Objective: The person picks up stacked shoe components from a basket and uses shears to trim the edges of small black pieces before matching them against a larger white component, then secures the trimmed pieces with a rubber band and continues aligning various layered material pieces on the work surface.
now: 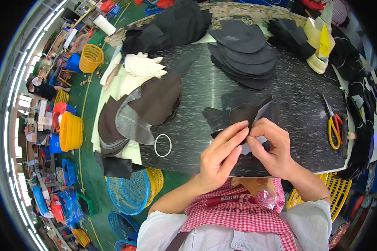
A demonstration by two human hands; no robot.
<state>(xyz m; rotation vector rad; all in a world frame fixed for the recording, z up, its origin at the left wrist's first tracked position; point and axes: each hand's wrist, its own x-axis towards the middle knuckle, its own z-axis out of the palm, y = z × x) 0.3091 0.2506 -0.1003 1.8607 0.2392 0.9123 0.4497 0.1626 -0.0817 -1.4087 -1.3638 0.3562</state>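
Note:
My left hand point(222, 157) and my right hand point(270, 146) meet over the near edge of the dark table. Between their fingertips they pinch a dark cut piece of sheet material point(243, 112), its upper edges standing up and folded. A paler grey underside shows below my right fingers. Just beyond lie more dark pieces point(215, 118), partly under the held one. Farther off is a fanned stack of black rounded pieces point(247, 54). On the left, brown-black pieces point(155, 98) overlap a shiny translucent grey piece point(132, 119). A white ring point(163, 145) lies near them.
Yellow-handled scissors point(333, 125) rest at the table's right, beside a red-handled tool point(340, 127). White pieces point(142, 69) and a black pile point(167, 27) stand at far left. Baskets, one blue point(127, 192) and one yellow point(337, 192), sit below the near edge.

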